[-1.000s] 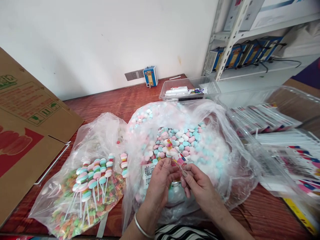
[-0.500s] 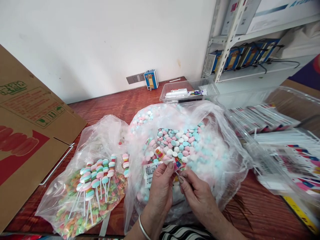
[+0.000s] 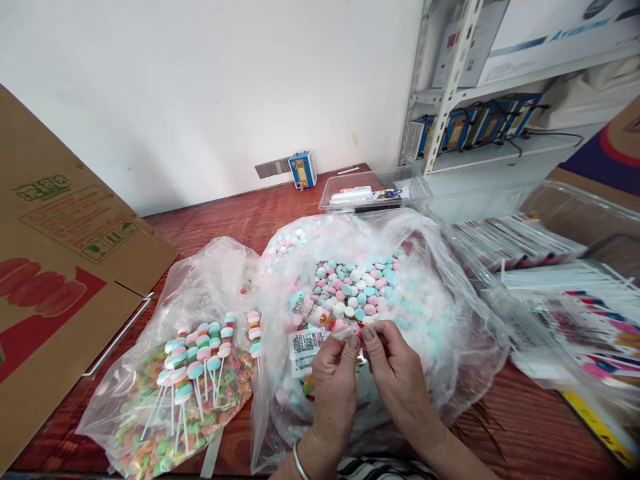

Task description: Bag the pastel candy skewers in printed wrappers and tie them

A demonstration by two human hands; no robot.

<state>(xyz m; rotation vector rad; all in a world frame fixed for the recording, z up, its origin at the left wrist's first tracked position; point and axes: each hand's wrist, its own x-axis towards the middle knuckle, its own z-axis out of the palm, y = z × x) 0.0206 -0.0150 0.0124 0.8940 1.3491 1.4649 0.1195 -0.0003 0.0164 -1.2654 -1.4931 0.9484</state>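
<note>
Over the open bag of sweets, my left hand [image 3: 336, 383] and my right hand [image 3: 397, 373] meet, thumbs and fingertips pinched together. Between them is a small clear printed candy wrapper [image 3: 327, 319] with pink, yellow and red on it; my fingers hide its near end. A white label with black print [image 3: 304, 350] shows just left of my left hand. Beneath lie pink, white and blue button-shaped candies [image 3: 355, 283] in a large clear plastic bag [image 3: 440, 320]. Left of it, several candy skewers on white sticks [image 3: 195, 360] rest on a bag of colourful gummy rings [image 3: 145, 427].
A cardboard box [image 3: 65, 267] stands at the left. Behind the bag is a clear tray [image 3: 377, 180] with white items. A clear bin at the right holds white sticks [image 3: 565, 277] and printed packets [image 3: 600, 327]. A blue device [image 3: 303, 170] stands by the wall, near a metal shelf [image 3: 445, 107].
My hands have drawn closer together, fingertips now meeting on the wrapper. More of the wrapper shows to the upper left of my fingers. The view has tilted slightly.
</note>
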